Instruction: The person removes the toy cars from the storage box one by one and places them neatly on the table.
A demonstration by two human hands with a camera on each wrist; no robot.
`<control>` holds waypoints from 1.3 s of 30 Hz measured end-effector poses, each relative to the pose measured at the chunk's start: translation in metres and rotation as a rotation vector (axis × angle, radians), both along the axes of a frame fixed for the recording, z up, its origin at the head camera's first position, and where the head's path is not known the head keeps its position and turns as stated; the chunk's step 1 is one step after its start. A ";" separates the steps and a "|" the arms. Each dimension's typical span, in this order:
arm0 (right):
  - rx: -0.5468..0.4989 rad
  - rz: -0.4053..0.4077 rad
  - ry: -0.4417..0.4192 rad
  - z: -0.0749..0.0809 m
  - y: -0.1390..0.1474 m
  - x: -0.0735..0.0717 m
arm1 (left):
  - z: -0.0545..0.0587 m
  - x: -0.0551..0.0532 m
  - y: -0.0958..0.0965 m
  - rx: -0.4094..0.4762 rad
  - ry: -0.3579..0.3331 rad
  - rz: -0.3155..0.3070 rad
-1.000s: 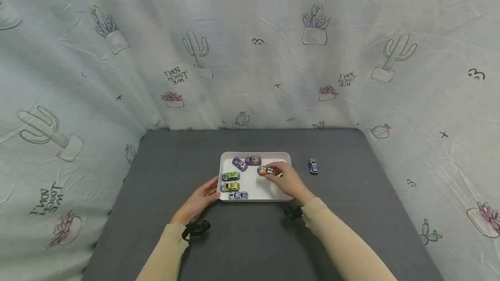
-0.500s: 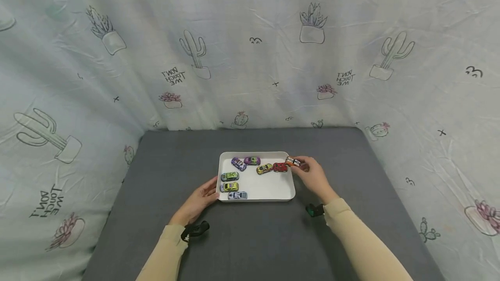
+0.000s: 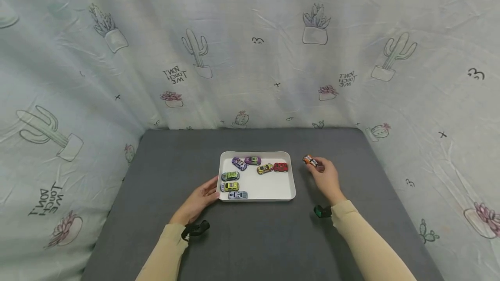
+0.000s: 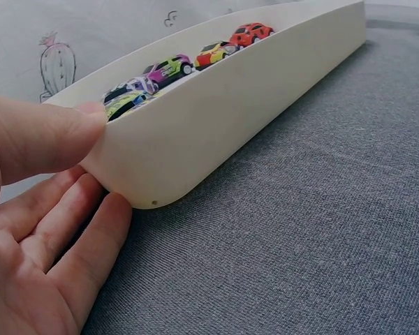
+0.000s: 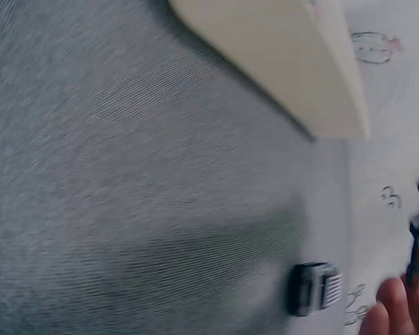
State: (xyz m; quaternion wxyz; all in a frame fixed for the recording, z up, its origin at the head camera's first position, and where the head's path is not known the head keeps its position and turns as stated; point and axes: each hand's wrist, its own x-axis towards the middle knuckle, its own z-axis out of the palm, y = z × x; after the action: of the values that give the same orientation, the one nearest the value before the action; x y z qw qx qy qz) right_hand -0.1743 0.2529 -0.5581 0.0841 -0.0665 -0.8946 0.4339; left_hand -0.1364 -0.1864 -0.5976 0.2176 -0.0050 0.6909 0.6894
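My left hand [image 3: 200, 199] holds the left side of a white tray [image 3: 269, 197]. In the left wrist view its thumb rests at the rim and its fingers touch the outer wall low down. My right hand [image 3: 327, 180] pinches an orange-and-white toy car [image 3: 311, 161] above the table, right of the tray. In the right wrist view that car is blurred and cut off at the edge. A dark toy car with a silver top [image 5: 318, 289] stands on the table below the right hand; in the head view the hand mostly hides it.
Inside the tray, at its left, are a green car [image 3: 230, 176], a yellow car [image 3: 230, 187] and a pale blue car [image 3: 238, 195]. Two purple cars, a yellow-red car [image 3: 265, 168] and a red car [image 3: 280, 167] stand along the back. A patterned curtain [image 3: 250, 64] surrounds the grey table.
My right hand has carried the orange-and-white car from over the tray, across its right edge, out to the right. The yellow-red and red cars are uncovered. The left hand stays put.
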 end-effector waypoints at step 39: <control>0.024 -0.366 -0.113 -0.037 0.019 -0.014 | 0.005 -0.004 -0.002 -0.010 -0.009 -0.014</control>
State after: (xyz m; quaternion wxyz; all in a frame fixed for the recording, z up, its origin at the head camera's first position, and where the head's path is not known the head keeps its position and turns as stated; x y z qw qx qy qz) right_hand -0.1888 0.2718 -0.5950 0.1121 -0.2516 -0.8760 0.3960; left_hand -0.1400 -0.1883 -0.5926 0.2257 -0.0042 0.6935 0.6842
